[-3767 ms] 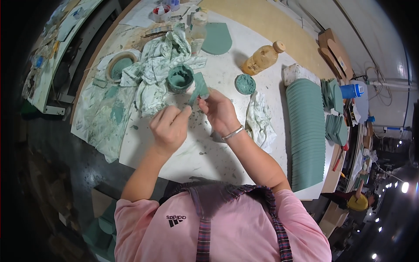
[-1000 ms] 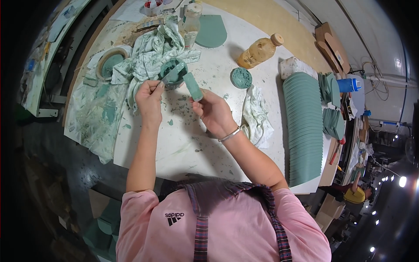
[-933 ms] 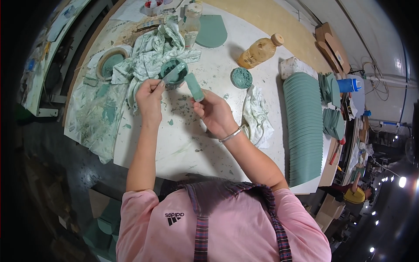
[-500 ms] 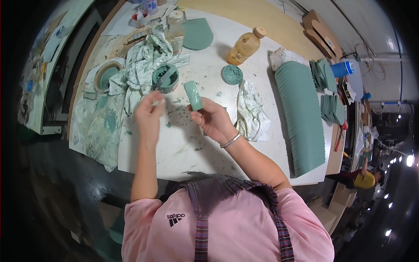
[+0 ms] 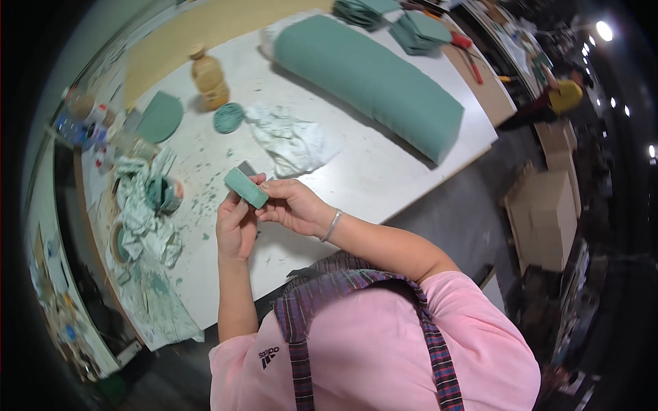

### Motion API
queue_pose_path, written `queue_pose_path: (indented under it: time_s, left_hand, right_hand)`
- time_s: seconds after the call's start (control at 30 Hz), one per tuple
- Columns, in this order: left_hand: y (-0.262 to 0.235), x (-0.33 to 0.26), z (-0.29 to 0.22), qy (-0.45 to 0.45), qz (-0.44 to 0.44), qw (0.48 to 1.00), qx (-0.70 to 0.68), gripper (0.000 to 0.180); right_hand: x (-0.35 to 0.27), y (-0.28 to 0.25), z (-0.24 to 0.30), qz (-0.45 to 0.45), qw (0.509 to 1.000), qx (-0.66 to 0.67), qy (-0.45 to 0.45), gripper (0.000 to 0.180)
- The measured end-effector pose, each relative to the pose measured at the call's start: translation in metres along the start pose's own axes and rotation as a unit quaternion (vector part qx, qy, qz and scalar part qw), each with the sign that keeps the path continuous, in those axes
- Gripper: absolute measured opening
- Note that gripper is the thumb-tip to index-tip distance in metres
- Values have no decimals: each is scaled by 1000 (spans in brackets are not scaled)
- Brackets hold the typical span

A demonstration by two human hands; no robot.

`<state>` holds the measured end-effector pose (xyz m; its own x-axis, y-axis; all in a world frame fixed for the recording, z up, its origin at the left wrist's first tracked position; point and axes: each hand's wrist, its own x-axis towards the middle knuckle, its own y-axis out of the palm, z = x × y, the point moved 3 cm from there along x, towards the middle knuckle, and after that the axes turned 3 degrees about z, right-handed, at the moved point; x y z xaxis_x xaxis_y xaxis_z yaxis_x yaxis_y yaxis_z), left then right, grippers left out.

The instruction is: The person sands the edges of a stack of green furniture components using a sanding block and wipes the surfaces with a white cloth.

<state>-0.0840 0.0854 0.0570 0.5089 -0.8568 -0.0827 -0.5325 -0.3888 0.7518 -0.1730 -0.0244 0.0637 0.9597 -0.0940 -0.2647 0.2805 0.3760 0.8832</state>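
A small green oblong block (image 5: pixel 245 188) is held in front of me over the white table. My left hand (image 5: pixel 238 228) grips it from below and the left, its thumb and fingers closed on the lower side. My right hand (image 5: pixel 293 204) pinches its right end between thumb and fingers. Just behind the block a flat grey edge (image 5: pixel 247 166) shows; I cannot make out what it is. Beyond my hands lies a crumpled white cloth (image 5: pixel 288 140) with green stains. A small round tub of green paste (image 5: pixel 228 118) stands past the cloth.
A long row of stacked green pieces (image 5: pixel 370 82) lies at the far right. An amber bottle (image 5: pixel 209 79) stands behind the paste tub. On the left are a green-smeared cup (image 5: pixel 164 194), stained rags (image 5: pixel 140 219) and a tape roll (image 5: pixel 120 243). Another person (image 5: pixel 565 97) is at far right.
My left hand has come from near the cup to the block and now holds it together with my right hand. The view has turned, shifting the table's things leftward.
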Motion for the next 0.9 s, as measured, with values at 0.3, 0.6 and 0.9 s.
queue_pose_path:
  time_s: [0.3,0.6,0.9]
  left_hand:
    - [74,46,63,19,-6,1000,1,39]
    - [171,132,162,75,-143,973,167,38]
    - [264,208,182,182,-153,729,641,30]
  right_hand:
    - [-134,-65,137,-127,968,-176,-126,29]
    - [-280,-221,366,-282,782,-435,-347,74]
    - [-228,-290,407,-125,819,-534,-169,97]
